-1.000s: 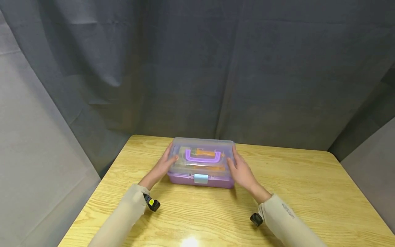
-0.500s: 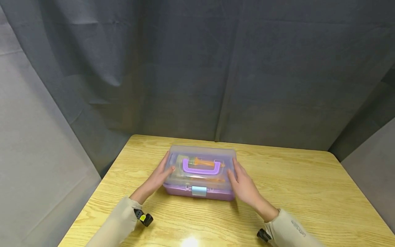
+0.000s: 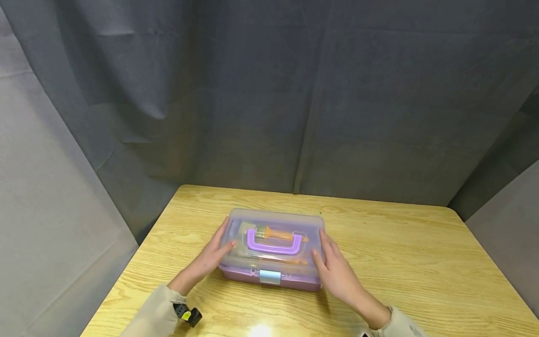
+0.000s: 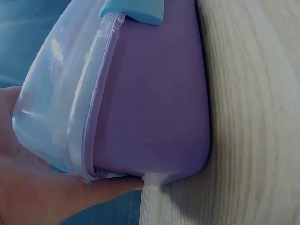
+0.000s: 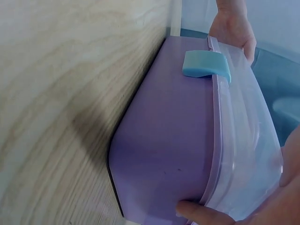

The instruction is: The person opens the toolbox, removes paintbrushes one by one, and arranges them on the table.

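A purple plastic storage box (image 3: 294,282) with a clear lid (image 3: 240,250) sits on the wooden table, latch side towards me. Its purple carry handle (image 3: 274,250) lies on the lid, and a light blue latch (image 3: 270,277) is fastened at the front. Through the lid shows an orange-handled item (image 3: 281,234), apparently a paintbrush. The left hand (image 3: 205,260) grips the box's left end, thumb over the lid. At the right end the right hand (image 3: 340,277) grips likewise. In the right wrist view, one fingertip (image 5: 201,213) lies against the purple side. The far fingers are partly hidden.
The wood-grain table (image 3: 412,262) extends to both sides of the box. A dark grey curtain (image 3: 252,93) hangs behind its back edge, and pale panels (image 3: 50,210) stand at the sides. A black strap device (image 3: 187,314) is on the left wrist.
Both hands have drawn the box across the table towards me, slightly to the left. Their hold on its two ends looks the same, and the lid stays closed.
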{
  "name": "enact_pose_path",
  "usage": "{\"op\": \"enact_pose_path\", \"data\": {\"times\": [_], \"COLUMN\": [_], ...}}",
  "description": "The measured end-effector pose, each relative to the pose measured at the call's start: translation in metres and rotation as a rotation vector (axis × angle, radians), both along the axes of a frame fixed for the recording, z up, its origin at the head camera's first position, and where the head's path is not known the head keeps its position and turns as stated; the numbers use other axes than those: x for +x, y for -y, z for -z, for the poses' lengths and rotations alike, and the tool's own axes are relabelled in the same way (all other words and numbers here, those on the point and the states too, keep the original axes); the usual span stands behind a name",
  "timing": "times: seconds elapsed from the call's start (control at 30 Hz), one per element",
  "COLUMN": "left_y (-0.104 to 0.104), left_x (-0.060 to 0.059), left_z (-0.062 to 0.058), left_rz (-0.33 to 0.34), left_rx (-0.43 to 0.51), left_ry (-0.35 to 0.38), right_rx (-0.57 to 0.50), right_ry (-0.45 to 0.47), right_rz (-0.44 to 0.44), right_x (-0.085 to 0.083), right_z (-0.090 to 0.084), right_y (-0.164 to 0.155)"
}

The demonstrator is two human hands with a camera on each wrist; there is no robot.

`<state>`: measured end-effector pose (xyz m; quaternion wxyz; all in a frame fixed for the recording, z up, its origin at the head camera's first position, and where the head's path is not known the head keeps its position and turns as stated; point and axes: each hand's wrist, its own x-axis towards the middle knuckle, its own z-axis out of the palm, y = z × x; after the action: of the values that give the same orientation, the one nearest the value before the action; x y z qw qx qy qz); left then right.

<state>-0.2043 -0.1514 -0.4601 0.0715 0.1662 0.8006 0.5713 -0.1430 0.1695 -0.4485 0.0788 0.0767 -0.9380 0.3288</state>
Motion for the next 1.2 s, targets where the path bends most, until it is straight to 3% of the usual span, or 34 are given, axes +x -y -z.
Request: {"op": "enact_pose_path", "data": {"times": [0.27, 0.53, 0.63, 0.7, 0.8, 0.87, 0.93, 0.97, 1.03, 1.1, 1.2], "left_y": [0.004, 0.005, 0.005, 0.004, 0.004, 0.003, 0.002, 0.002, 0.0, -0.001, -0.004], "left_x": [0.008, 0.011, 0.01, 0.009, 0.009, 0.009, 0.009, 0.009, 0.009, 0.008, 0.007], "left_z": [-0.002, -0.002, -0.003, -0.003, -0.002, -0.002, -0.002, -0.003, -0.004, -0.005, -0.006], "left_rz": [0.024, 0.016, 0.013, 0.008, 0.001, -0.005, -0.008, -0.01, -0.02, -0.026, -0.045], "left_rx": [-0.016, -0.014, -0.029, -0.025, -0.016, -0.001, -0.002, -0.005, -0.023, -0.046, -0.068], "left_ry": [0.009, 0.014, 0.01, 0.002, -0.013, -0.029, -0.043, -0.049, -0.06, -0.07, -0.084], "right_rx": [0.035, 0.029, 0.051, 0.079, 0.102, 0.078, 0.029, -0.01, -0.116, -0.226, -0.425], "right_ry": [0.034, 0.077, 0.052, -0.033, -0.32, -0.51, -0.569, -0.528, -0.276, 0.044, 0.448], "right_rz": [0.021, 0.012, 0.008, -0.003, -0.087, -0.207, -0.366, -0.445, -0.566, -0.582, -0.509], "right_x": [0.011, 0.012, 0.012, 0.012, 0.016, 0.021, 0.029, 0.033, 0.038, 0.04, 0.039], "right_z": [-0.001, -0.003, -0.006, -0.008, -0.01, -0.011, -0.011, -0.009, -0.003, 0.006, 0.024], "right_y": [0.002, 0.0, -0.002, -0.003, -0.004, -0.002, 0.002, 0.005, 0.01, 0.014, 0.021]}}
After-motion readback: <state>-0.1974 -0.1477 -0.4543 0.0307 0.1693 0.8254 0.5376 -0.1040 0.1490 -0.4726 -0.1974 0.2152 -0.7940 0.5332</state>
